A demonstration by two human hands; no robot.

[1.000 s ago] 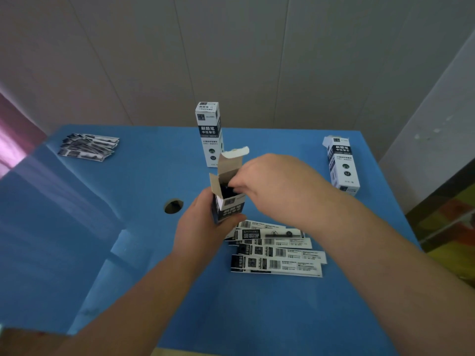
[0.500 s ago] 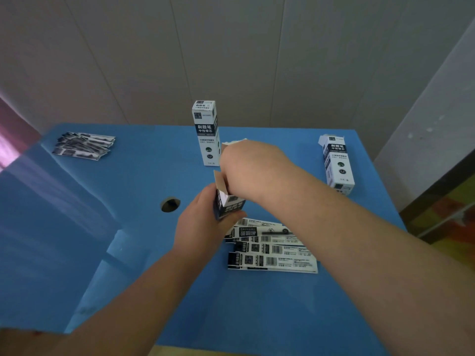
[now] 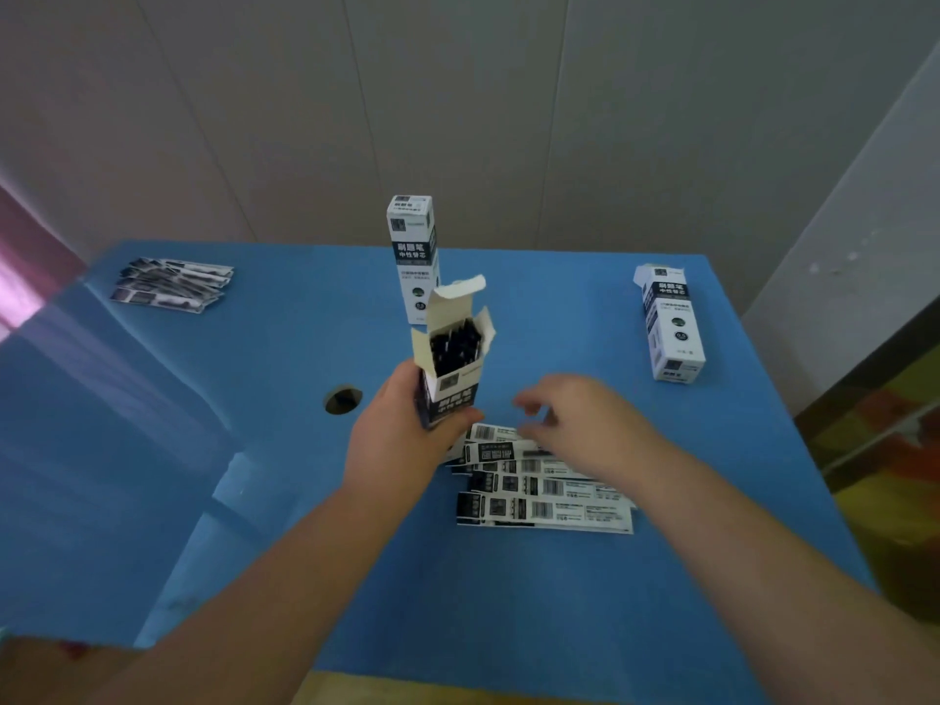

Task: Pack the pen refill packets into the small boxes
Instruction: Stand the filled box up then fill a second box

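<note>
Left hand (image 3: 402, 435) grips open refill box (image 3: 450, 366) upright, mouth clear for loading; right hand (image 3: 575, 417), empty, fingers loosely spread, hovers above near packet pile (image 3: 544, 493).

Both forearms are bare from the lower edge of the picture up to the wrists, with no sleeve, cuff or glove showing on either. The left hand (image 3: 402, 440) carries no ring, watch or band on the parts that show, and its wrist is likewise plain. The right hand (image 3: 585, 424) is blurred at the fingertips, so fine detail there cannot be made out, but its back and wrist show nothing worn.
</note>
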